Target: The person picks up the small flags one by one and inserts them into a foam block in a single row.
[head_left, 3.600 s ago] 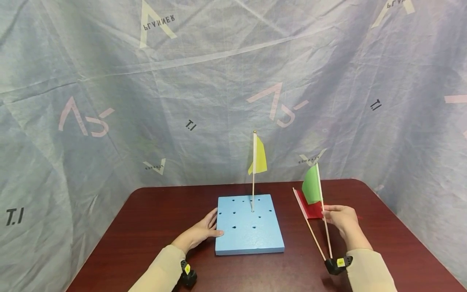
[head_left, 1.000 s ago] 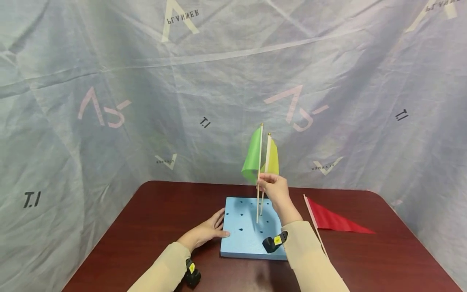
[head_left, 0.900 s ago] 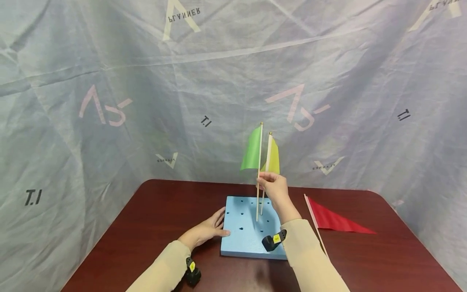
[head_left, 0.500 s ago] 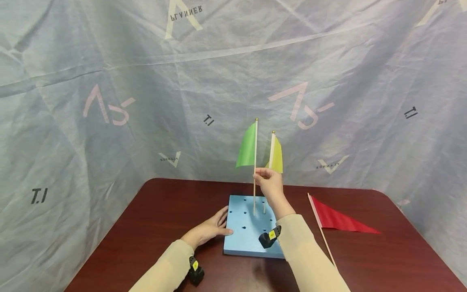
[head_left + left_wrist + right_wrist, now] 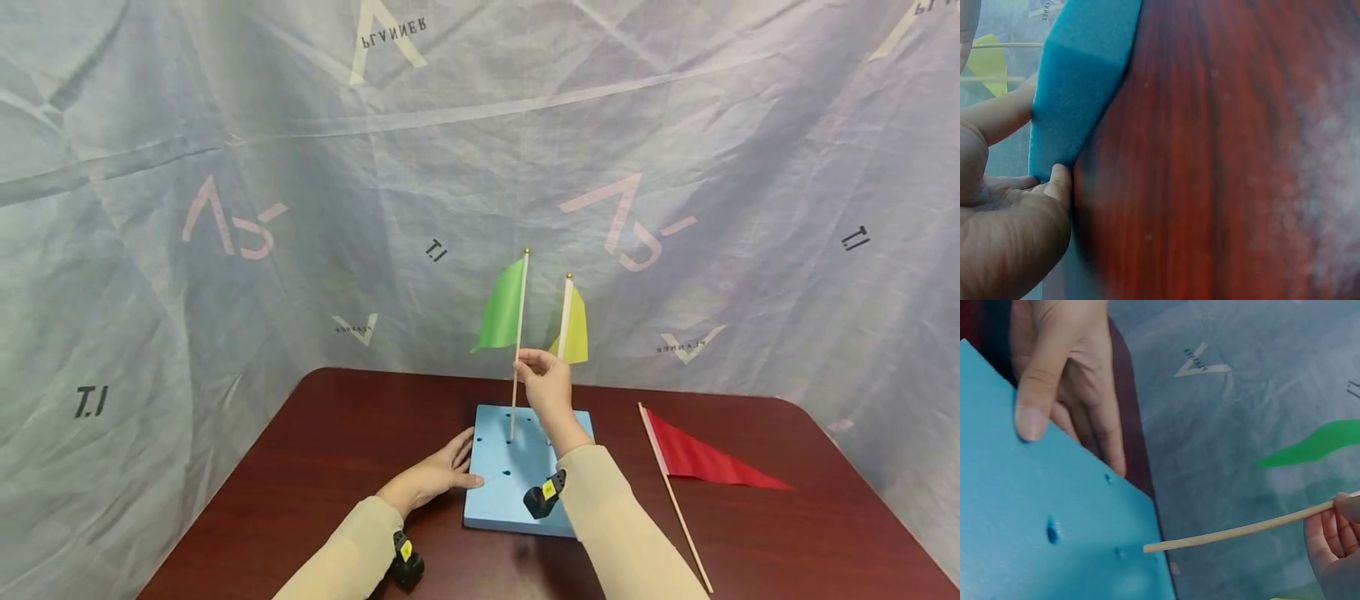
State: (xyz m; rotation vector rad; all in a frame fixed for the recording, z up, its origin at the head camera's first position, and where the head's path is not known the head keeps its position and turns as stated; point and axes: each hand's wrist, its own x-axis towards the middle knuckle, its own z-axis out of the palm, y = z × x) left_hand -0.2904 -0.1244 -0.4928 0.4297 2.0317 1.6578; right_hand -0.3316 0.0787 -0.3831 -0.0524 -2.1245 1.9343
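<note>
A blue board (image 5: 498, 500) with small holes lies on the table. My left hand (image 5: 435, 477) holds its left edge, thumb on the top face and fingers along the side; the left wrist view shows fingertips against the board's side (image 5: 1075, 94). My right hand (image 5: 549, 392) pinches the thin wooden stick (image 5: 1241, 530) of a green flag (image 5: 501, 307), nearly upright over the board. In the right wrist view the stick's bare lower end shows outside any hole, close to one. A yellow flag (image 5: 576, 329) stands in the board, its stick partly hidden behind my right hand.
A red triangular flag (image 5: 705, 454) on its stick lies on the dark red-brown table (image 5: 352, 433), right of the board. A grey printed cloth (image 5: 337, 208) hangs behind the table. A small black camera (image 5: 540, 500) is strapped to the right wrist.
The right hand took the green flag from beside the red one and brought it over the board. Lately it has shifted left, away from the yellow flag. The left hand keeps its hold.
</note>
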